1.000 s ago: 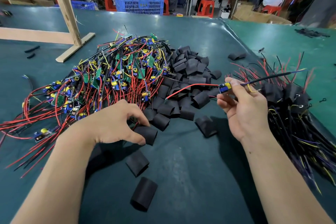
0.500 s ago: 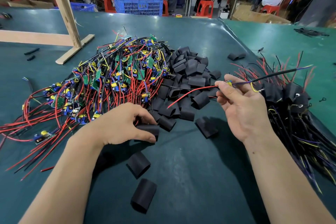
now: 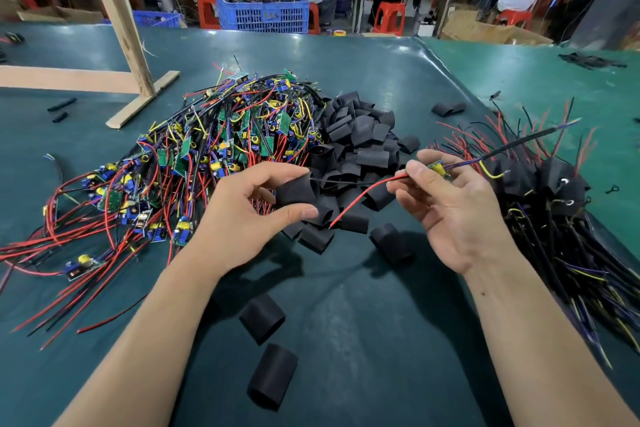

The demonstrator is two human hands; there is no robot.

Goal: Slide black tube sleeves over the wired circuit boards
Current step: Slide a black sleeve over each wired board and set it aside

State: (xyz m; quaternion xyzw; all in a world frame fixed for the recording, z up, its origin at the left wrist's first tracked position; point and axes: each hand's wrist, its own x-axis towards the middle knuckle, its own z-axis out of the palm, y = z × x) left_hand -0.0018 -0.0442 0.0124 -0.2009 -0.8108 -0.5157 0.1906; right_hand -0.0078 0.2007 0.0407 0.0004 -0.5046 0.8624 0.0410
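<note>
My left hand (image 3: 249,215) pinches one black tube sleeve (image 3: 296,191) between thumb and fingers, lifted just above the table. My right hand (image 3: 453,208) holds a small wired circuit board (image 3: 438,168) at its fingertips; its red wire (image 3: 360,199) hangs down toward the sleeve and a black lead runs off to the upper right. Sleeve and board are a short gap apart. A heap of bare wired boards (image 3: 207,156) lies to the left, with a pile of loose black sleeves (image 3: 360,142) behind my hands.
A bundle of sleeved boards (image 3: 554,204) lies at the right. Loose sleeves (image 3: 272,376) rest on the green table (image 3: 363,340) near me. A wooden frame (image 3: 117,28) stands at the back left. Blue crates and seated people are beyond the table's far edge.
My left hand has lifted the sleeve off the table and carried it right, toward the board. My right hand has turned slightly and the red wire end has dropped nearer the sleeve.
</note>
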